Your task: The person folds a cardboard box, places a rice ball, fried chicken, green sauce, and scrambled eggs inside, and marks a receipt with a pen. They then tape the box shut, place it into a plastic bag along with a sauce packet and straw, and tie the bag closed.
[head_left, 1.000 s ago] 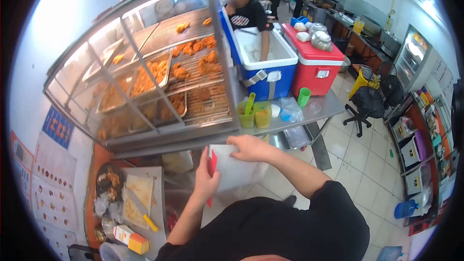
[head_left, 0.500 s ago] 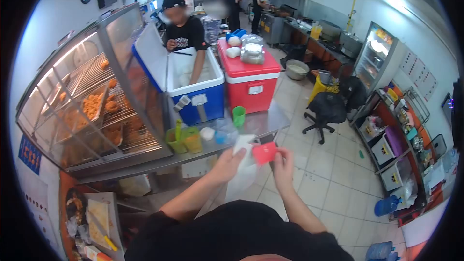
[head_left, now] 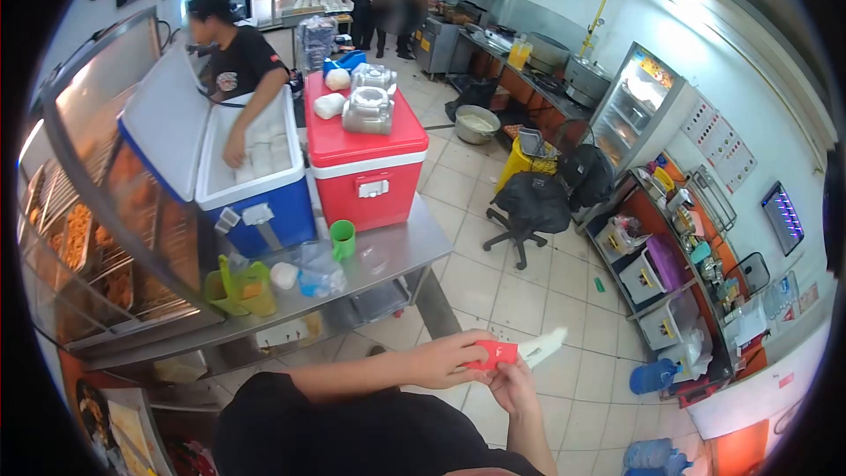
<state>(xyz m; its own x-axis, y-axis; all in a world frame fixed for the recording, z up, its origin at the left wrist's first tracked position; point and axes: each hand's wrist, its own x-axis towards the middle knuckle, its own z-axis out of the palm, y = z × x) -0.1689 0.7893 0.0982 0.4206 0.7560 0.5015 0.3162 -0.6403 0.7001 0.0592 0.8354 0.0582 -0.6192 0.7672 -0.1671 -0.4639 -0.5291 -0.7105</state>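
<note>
Blue cooler [head_left: 275, 222] stood open on the counter [head_left: 398, 251], white packs [head_left: 264, 155] inside, red cooler [head_left: 370, 185] shut beside it; left hand [head_left: 449, 360] and right hand [head_left: 514, 388] both pinched a red-and-white paper sleeve [head_left: 502, 353] over open floor [head_left: 564, 300] off the counter's front edge.

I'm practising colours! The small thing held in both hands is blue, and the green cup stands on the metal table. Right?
Almost. In the head view, the small thing held by the left hand and right hand is red, not blue. The green cup does stand on the metal table.
</note>
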